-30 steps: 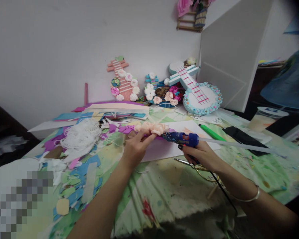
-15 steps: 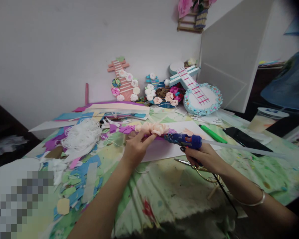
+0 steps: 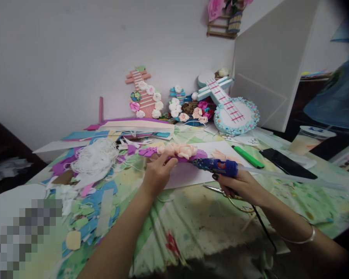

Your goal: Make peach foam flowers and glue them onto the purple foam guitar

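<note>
My right hand (image 3: 237, 185) is wrapped round the handle of a blue hot glue gun (image 3: 221, 166). A long translucent glue stick (image 3: 267, 172) sticks out of its back, and its nozzle points left at the craft piece. My left hand (image 3: 159, 170) closes its fingers on a small purple paper instrument (image 3: 202, 154) near the front edge of its cream paper flowers (image 3: 186, 150). That piece rests over a white sheet (image 3: 189, 176). Gold-handled scissors (image 3: 213, 189) lie just below my right hand.
A white string heap (image 3: 94, 161) and coloured paper scraps (image 3: 107, 193) cover the left side. To the right lie a green marker (image 3: 248, 156), a black phone (image 3: 287, 164) and a lidded cup (image 3: 311, 141). Decorated craft instruments (image 3: 235, 114) lean at the back wall.
My right hand has drawn the glue gun slightly right and down, so the nozzle sits farther from the flowers. The left thumb has shifted a little down off the flower.
</note>
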Tool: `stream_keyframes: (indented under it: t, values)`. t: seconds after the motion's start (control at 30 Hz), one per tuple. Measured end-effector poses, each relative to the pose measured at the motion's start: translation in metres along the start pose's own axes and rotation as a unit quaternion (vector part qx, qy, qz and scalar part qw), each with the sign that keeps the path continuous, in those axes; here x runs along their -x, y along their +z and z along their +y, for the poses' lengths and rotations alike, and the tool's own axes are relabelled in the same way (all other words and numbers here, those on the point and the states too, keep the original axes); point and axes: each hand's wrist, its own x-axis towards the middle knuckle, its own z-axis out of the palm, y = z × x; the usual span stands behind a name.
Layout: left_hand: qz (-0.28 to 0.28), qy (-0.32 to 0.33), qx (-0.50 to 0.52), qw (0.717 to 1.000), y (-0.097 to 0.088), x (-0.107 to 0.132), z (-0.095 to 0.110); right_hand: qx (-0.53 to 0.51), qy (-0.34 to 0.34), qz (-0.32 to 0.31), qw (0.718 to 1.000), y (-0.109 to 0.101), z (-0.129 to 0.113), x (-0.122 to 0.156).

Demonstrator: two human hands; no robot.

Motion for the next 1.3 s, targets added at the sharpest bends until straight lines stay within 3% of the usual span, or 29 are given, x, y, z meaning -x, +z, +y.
stream_keyframes:
  t: [0.2, 0.37, 0.57, 0.83, 1.03, 1.17, 1.3]
  values:
    - [0.003, -0.003, -0.004, 1.0, -0.002, 0.0, 0.0, 0.073, -0.083, 0.013, 0.994, -0.015, 0.008, 0.017]
    - [-0.001, -0.015, -0.008, 1.0, -0.001, 0.001, -0.001, 0.283, -0.138, 0.084, 0.945, -0.04, 0.016, 0.04]
    - [-0.017, -0.018, -0.014, 1.0, 0.001, 0.004, -0.004, 0.404, -0.06, 0.071, 0.91, -0.07, 0.058, 0.063]
    - [-0.007, -0.02, -0.033, 0.999, 0.002, 0.006, -0.005, 0.375, 0.025, 0.153, 0.914, -0.1, 0.092, 0.079]
    - [0.008, -0.037, -0.039, 0.999, 0.004, 0.005, -0.007, 0.388, 0.105, 0.121, 0.908, -0.112, 0.116, 0.067]
    - [0.004, -0.048, -0.035, 0.998, 0.003, 0.004, -0.007, 0.433, 0.094, 0.11, 0.89, -0.112, 0.113, 0.058]
    - [-0.002, -0.06, -0.03, 0.998, 0.004, 0.004, -0.007, 0.488, 0.006, 0.147, 0.86, -0.105, 0.075, 0.049]
